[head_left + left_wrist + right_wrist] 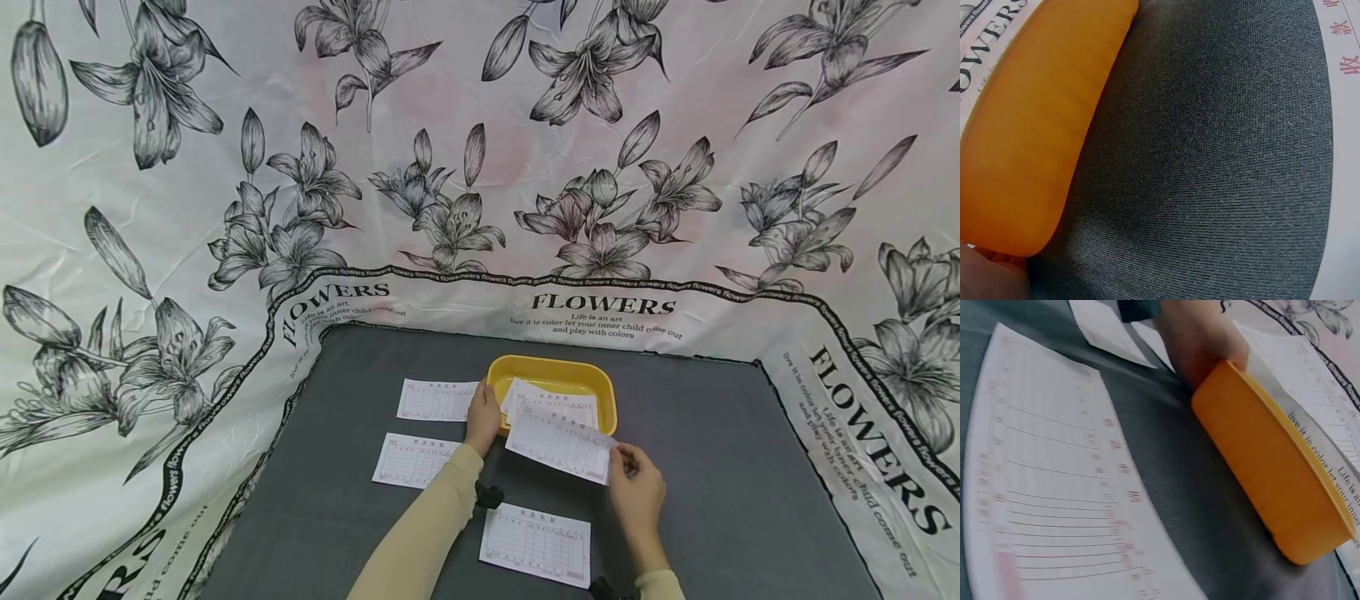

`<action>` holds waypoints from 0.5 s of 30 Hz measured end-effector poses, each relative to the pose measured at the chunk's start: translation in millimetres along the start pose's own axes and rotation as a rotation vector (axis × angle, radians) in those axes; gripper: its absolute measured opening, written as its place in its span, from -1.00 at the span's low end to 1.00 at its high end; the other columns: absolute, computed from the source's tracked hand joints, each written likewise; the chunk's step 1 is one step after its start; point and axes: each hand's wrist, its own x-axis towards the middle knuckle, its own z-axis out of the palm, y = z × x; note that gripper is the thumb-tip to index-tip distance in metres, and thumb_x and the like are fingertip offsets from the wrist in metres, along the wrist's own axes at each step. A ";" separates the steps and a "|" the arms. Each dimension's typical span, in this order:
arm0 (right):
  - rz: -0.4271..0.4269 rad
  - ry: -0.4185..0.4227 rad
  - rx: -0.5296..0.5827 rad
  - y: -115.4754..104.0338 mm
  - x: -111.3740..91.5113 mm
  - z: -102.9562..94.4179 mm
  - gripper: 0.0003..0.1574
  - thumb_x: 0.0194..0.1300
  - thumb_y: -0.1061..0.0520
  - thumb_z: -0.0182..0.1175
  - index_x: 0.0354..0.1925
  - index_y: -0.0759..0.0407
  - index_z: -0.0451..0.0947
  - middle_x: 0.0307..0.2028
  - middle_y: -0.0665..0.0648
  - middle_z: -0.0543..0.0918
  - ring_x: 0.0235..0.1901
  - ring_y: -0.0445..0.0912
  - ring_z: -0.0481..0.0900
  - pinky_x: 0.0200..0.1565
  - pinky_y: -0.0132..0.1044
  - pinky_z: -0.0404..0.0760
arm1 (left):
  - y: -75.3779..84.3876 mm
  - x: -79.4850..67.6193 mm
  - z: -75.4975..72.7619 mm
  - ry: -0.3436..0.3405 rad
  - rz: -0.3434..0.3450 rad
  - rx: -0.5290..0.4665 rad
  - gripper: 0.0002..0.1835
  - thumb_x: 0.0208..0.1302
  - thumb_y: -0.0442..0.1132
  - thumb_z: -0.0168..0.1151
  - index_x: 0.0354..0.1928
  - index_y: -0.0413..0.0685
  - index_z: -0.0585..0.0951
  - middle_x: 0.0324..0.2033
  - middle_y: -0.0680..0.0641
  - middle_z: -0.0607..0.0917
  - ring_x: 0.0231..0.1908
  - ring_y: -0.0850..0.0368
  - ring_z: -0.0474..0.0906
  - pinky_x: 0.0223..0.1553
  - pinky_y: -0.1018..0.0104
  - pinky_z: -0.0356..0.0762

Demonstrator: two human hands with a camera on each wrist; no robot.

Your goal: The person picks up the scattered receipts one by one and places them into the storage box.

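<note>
At the left side of a yellow tray (551,364), my left hand (483,417) grips the wall near the front corner. The left wrist view shows part of that hand (991,275) by the corner of the tray's side (1041,125). My right hand (636,487) pinches the right end of a white printed receipt slip (558,446), which slants over the tray's front edge. Other slips (577,407) lie inside the tray, partly covered by the held one. In the right wrist view, the left hand (1204,337) holds the tray (1266,469).
Two slips lie left of the tray, an upper slip (437,400) and a lower slip (412,460) partly behind my left forearm. Another slip (536,546) lies in front on the dark grey tabletop (712,433). A flower-printed cloth (480,175) surrounds the back and sides.
</note>
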 end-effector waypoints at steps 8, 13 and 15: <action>-0.025 -0.020 -0.049 -6.3 26.2 6.2 -0.84 0.40 0.29 0.32 -0.16 0.40 0.76 -0.41 0.27 0.78 -0.46 -0.27 0.47 -0.43 -0.50 0.32 | 3.2 -3.3 -1.2 0.002 0.003 0.018 -0.47 0.78 -0.11 -0.26 0.59 -0.21 0.31 0.43 -0.24 0.52 0.38 -0.16 0.48 0.51 -0.14 0.38; 0.008 -0.039 -0.058 -7.9 41.1 11.9 -0.80 0.42 0.28 0.30 -0.13 0.42 0.76 -0.38 0.31 0.79 -0.46 -0.17 0.52 -0.44 -0.56 0.33 | 3.3 -2.4 -0.6 0.001 -0.010 0.011 -0.45 0.78 -0.12 -0.28 0.60 -0.23 0.28 0.51 -0.26 0.43 0.51 -0.21 0.34 0.57 -0.15 0.27; 0.035 -0.048 -0.062 -7.2 47.9 15.0 -0.78 0.42 0.27 0.29 -0.11 0.44 0.76 -0.35 0.34 0.79 -0.47 -0.13 0.54 -0.45 -0.57 0.34 | 2.5 -1.5 -0.3 0.000 -0.010 0.009 -0.45 0.78 -0.12 -0.29 0.61 -0.24 0.26 0.53 -0.27 0.40 0.53 -0.23 0.30 0.58 -0.15 0.25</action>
